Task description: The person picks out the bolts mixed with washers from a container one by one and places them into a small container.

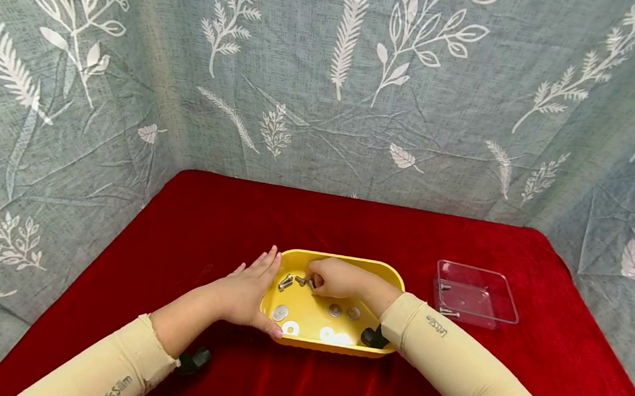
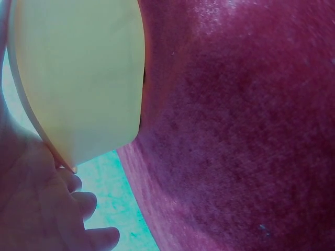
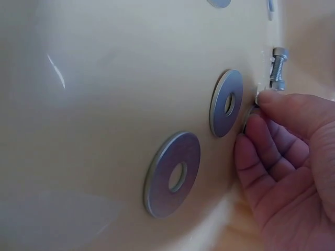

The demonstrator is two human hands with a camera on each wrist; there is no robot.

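A yellow tub (image 1: 306, 345) holds several flat metal washers (image 3: 172, 175) and a few socket-head bolts (image 1: 285, 282). My left hand (image 1: 245, 295) rests against the tub's left end. Its fingers lie straight along the outer wall and its thumb touches the near left corner of the rim. Inside the tub, toward the far wall, my right hand (image 1: 339, 278) has its thumb and fingers curled together. In the right wrist view they pinch at a washer (image 3: 248, 120), mostly hidden behind the fingertips. A bolt (image 3: 278, 68) lies just beyond the thumb.
Right of the tub stands a clear plastic box (image 1: 477, 297) with a few bolts (image 1: 448, 312) in it. Red cloth (image 1: 238, 210) covers the table, and a patterned curtain (image 1: 303, 97) hangs behind. Black wrist-camera parts (image 1: 194, 360) show under the left wrist.
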